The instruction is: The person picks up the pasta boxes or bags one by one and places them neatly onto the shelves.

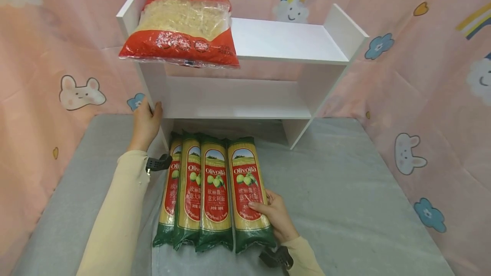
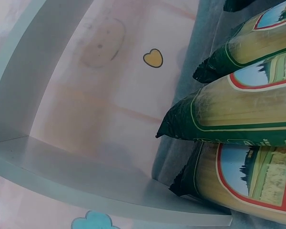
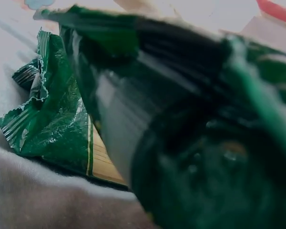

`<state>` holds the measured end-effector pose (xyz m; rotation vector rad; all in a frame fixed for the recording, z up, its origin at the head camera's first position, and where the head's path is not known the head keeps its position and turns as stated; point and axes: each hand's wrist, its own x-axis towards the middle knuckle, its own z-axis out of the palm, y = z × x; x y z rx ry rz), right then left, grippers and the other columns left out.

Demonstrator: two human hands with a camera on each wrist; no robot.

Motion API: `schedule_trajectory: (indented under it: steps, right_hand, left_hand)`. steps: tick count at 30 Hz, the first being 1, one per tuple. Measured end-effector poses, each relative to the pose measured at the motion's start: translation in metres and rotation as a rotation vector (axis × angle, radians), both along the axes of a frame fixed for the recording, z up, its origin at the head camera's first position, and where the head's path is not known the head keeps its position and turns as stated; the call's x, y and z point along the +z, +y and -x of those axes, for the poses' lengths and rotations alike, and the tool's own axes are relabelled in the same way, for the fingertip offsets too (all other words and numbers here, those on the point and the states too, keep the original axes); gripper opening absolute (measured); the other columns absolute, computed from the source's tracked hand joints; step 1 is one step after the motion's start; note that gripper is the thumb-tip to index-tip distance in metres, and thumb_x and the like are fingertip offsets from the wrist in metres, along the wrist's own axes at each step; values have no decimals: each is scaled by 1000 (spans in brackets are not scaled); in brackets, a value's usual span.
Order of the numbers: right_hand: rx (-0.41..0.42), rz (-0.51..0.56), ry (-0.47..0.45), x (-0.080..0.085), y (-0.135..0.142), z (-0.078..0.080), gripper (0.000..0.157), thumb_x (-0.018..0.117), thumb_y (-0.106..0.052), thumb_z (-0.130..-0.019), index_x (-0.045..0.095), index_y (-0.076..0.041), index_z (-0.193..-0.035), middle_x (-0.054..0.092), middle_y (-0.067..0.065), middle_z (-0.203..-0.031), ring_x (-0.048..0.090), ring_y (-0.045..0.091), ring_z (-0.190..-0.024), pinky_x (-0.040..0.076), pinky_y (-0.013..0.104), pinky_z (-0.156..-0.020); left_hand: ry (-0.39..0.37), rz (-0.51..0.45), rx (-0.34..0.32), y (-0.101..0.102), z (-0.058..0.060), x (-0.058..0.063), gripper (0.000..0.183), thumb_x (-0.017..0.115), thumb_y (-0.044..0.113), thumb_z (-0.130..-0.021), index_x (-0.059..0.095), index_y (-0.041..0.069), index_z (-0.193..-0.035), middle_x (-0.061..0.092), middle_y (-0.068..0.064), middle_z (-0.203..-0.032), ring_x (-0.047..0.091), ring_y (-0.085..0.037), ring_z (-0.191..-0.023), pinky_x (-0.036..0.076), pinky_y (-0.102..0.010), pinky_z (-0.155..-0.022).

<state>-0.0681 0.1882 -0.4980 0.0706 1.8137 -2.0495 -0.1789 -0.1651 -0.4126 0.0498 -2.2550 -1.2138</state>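
My left hand (image 1: pixel 145 125) grips the left side panel of a white shelf (image 1: pixel 238 99), thumb on the panel's inner side. In front of the shelf's lower left lies a row of several spaghetti packs (image 1: pixel 216 195) with green ends and red labels. My right hand (image 1: pixel 279 216) holds the rightmost spaghetti pack (image 1: pixel 245 161) by its right edge near the bottom, thumb over the label. In the right wrist view, the green end of a pack (image 3: pixel 205 157) fills most of the picture. The left wrist view shows the packs' upper ends (image 2: pixel 181 117) beside the shelf panel (image 2: pixel 109 186).
A large red and clear bag of pasta (image 1: pixel 184 29) lies on the shelf's top left, its lower edge jutting over the front. Grey cloth (image 1: pixel 345 208) covers the table. A pink patterned curtain (image 1: pixel 402 97) hangs behind and at both sides.
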Motion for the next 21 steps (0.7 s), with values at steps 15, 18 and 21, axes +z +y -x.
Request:
schedule_trajectory:
  steps: [15,18,21]
  right_hand:
    - [-31,-15,82,12,12,-11,47,65,-2,-83,46,17,-121,68,12,-92,67,21,-77,54,35,-68]
    - [-36,-18,86,17,14,-13,49,66,-2,-82,45,17,-123,68,14,-94,67,22,-78,54,36,-69]
    - [-33,-27,108,23,15,-14,50,66,-1,-82,45,17,-123,68,14,-94,68,23,-78,54,36,-70]
  left_hand:
    - [-3,5,3,1,-1,0,23,42,8,-99,51,-11,-109,58,-33,-93,54,-40,-76,40,-50,-66]
    - [-14,-3,1,1,-1,1,23,42,8,-99,50,-11,-109,58,-33,-93,53,-40,-76,40,-50,-67]
    - [-23,-11,-2,1,-1,1,24,41,9,-99,49,-11,-109,57,-33,-95,53,-40,-77,40,-50,-68]
